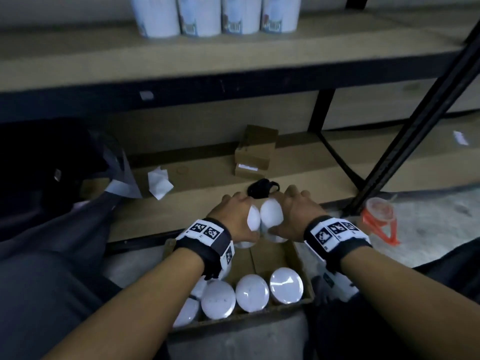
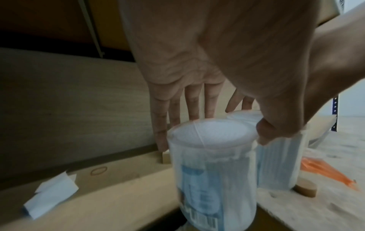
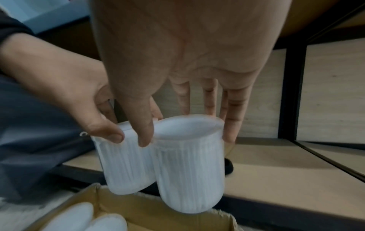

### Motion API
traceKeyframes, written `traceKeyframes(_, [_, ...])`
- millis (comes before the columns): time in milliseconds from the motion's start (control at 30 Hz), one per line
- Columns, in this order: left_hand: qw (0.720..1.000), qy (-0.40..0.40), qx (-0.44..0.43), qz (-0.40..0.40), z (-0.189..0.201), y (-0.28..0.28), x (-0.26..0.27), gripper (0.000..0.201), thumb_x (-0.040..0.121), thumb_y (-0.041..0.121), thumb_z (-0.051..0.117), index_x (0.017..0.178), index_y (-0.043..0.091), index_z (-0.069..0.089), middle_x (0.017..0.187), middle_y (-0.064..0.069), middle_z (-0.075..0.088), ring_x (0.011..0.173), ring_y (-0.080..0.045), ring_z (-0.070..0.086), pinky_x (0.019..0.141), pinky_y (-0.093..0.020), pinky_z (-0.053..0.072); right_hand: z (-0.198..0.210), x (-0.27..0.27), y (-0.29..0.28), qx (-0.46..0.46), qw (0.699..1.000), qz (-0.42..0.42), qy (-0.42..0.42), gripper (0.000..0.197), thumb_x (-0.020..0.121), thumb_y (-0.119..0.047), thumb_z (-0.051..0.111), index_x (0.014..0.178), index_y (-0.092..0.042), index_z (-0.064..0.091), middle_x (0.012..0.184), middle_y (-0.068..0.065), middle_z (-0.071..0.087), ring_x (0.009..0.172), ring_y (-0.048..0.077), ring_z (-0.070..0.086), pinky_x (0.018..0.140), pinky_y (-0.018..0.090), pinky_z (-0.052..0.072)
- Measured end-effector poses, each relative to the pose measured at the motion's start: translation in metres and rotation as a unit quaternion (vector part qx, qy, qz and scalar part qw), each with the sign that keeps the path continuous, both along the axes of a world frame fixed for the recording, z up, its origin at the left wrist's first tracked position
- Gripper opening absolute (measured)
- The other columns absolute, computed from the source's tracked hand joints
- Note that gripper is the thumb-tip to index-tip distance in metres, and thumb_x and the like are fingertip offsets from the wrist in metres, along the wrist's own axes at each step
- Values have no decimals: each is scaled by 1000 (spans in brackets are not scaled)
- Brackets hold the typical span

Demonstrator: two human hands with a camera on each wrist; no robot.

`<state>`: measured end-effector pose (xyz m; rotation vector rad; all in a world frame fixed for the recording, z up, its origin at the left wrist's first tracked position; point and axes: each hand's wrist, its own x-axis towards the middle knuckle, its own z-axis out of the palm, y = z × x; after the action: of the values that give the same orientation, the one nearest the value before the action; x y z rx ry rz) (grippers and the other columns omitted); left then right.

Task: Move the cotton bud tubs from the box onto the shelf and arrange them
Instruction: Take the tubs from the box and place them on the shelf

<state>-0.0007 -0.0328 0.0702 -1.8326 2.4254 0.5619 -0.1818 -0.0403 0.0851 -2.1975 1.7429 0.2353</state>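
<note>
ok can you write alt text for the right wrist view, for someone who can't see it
The right hand grips a white cotton bud tub from above, with the left hand holding a second tub touching beside it. Both hang above an open cardboard box with more tub lids in it, and a wooden shelf board behind.

You have bare board left of the row of tubs point(image 1: 215, 15) on the upper shelf point(image 1: 181, 55). Right of the row, a black diagonal brace point(image 1: 426, 120) crosses your way.
</note>
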Motion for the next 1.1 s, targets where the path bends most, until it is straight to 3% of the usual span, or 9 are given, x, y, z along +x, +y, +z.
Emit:
traceKeyframes(167, [998, 3, -54, -21, 47, 4, 1, 67, 63, 51, 70, 121, 21, 54, 119, 0, 53, 108, -23, 52, 87, -31, 44, 44, -7, 8, -50, 999, 4, -19, 86, 67, -58, 69, 143, -38, 32, 131, 6, 40, 118, 31, 41, 90, 40, 47])
traceKeyframes(433, [991, 19, -126, -43, 105, -3, 11, 78, 57, 66, 51, 128, 33, 48, 130, 11, 50, 115, -20, 49, 94, -40, 47, 118, -17, 10, -144, 988, 30, -49, 76, 60, -71, 61, 130, -47, 47, 127, -2, 51, 114, 24, 49, 93, 36, 47])
traceKeyframes(533, [986, 25, -159, -44, 137, -2, 15, 76, 61, 65, 53, 130, 33, 49, 132, 13, 49, 116, -21, 51, 93, -40, 48, 149, -20, 10, -189, 980, 42, -51, 72, 58, -77, 57, 124, -47, 52, 123, -5, 57, 111, 21, 52, 92, 35, 47])
traceKeyframes(667, [977, 20, -204, -58, 189, 5, 13, 83, 67, 58, 62, 143, 27, 46, 145, 9, 46, 127, -19, 48, 107, -35, 40, 192, -24, 12, -227, 968, 42, -95, 62, 61, -72, 62, 116, -45, 62, 115, -6, 65, 107, 15, 57, 86, 30, 50])
traceKeyframes(767, [969, 16, -233, -75, 228, 7, 7, 74, 67, 54, 66, 135, 26, 55, 136, 5, 56, 120, -18, 54, 102, -32, 44, 222, -29, 12, -257, 958, 45, -116, 59, 60, -75, 60, 111, -46, 66, 113, -7, 66, 109, 13, 56, 88, 27, 46])
traceKeyframes(867, [962, 29, -257, -91, 265, 9, 4, 42, 64, 54, 63, 99, 30, 65, 98, 6, 64, 89, -20, 60, 78, -35, 53, 253, -35, 14, -290, 948, 53, -123, 55, 64, -75, 61, 109, -46, 67, 117, -12, 66, 112, 12, 57, 87, 22, 41])
traceKeyframes(933, [958, 27, -270, -92, 287, 5, 2, 34, 64, 54, 62, 86, 29, 63, 85, 8, 63, 78, -17, 59, 69, -35, 54, 272, -39, 13, -307, 942, 56, -126, 52, 68, -74, 63, 110, -44, 68, 121, -17, 65, 114, 11, 57, 86, 20, 38])
traceKeyframes(1100, [957, 9, -278, -86, 327, -16, -7, 45, 64, 61, 57, 92, 28, 70, 86, 5, 69, 79, -16, 62, 71, -40, 56, 304, -45, -4, -333, 930, 31, -150, 50, 68, -75, 62, 106, -44, 70, 119, -11, 67, 110, 15, 58, 79, 23, 37])
